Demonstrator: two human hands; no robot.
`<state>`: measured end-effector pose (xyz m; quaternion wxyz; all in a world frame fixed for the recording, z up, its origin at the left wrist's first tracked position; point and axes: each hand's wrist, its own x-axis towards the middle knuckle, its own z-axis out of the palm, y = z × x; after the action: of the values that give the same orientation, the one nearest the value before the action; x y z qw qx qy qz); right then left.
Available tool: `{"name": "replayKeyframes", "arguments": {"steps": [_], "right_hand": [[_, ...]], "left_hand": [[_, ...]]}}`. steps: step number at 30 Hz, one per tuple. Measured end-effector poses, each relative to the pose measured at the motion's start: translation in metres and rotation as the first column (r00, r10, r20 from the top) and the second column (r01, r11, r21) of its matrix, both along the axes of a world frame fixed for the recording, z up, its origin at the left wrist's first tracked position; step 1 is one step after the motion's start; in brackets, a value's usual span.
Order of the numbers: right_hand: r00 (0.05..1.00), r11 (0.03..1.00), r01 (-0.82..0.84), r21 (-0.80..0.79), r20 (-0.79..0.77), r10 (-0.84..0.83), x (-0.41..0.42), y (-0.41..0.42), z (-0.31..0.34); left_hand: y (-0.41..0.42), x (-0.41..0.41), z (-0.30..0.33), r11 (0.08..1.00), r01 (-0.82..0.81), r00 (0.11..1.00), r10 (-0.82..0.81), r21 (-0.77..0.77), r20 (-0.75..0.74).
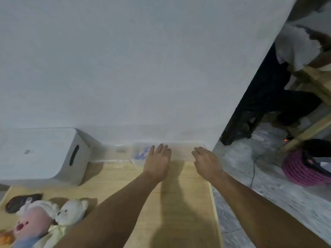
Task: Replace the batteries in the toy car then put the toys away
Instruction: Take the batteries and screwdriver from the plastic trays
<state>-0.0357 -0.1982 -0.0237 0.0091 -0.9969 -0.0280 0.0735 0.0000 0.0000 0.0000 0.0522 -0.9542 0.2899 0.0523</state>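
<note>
I see no toy car; the frame is blurred. A clear box (152,152) against the wall holds something blue, indistinct. Both grips are released: left hand (157,161) over the box, right hand (206,162) beside it. Three plush toys (43,221) lie partly cut off on the tabletop (179,203).

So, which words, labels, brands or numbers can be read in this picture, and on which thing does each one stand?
No text can be read here.
White storage box: a small grey mark on its top, too blurred to read.
Clear plastic container by the wall: a bluish patch inside, no letters can be made out.
Plush toys: no visible labels.
</note>
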Motion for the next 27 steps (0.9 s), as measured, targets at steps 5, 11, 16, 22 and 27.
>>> {"name": "replayKeyframes", "arguments": {"steps": [5,11,16,22,27], "right_hand": [[0.995,0.989,-0.064,-0.132,0.064,0.073,0.017,0.000,-0.012],[0.991,0.960,-0.105,-0.261,0.048,0.121,0.022,0.002,-0.024],[0.993,0.959,-0.110,-0.260,0.019,0.119,0.023,0.005,-0.033],[0.991,0.954,-0.122,-0.275,0.015,0.131,0.025,0.006,-0.029],[0.992,0.951,-0.121,-0.285,-0.002,0.125,0.027,0.010,-0.020]], "left_hand": [[-0.011,0.017,-0.016,0.995,0.061,0.997,-0.065,0.079,0.050],[-0.023,0.033,-0.030,0.982,0.120,0.989,-0.130,0.149,0.065],[-0.022,0.040,-0.051,0.983,0.167,0.982,-0.173,0.078,0.077],[-0.024,0.040,-0.052,0.987,0.143,0.985,-0.149,0.068,0.086],[-0.020,0.044,-0.054,0.984,0.169,0.981,-0.173,0.054,0.083]]}}
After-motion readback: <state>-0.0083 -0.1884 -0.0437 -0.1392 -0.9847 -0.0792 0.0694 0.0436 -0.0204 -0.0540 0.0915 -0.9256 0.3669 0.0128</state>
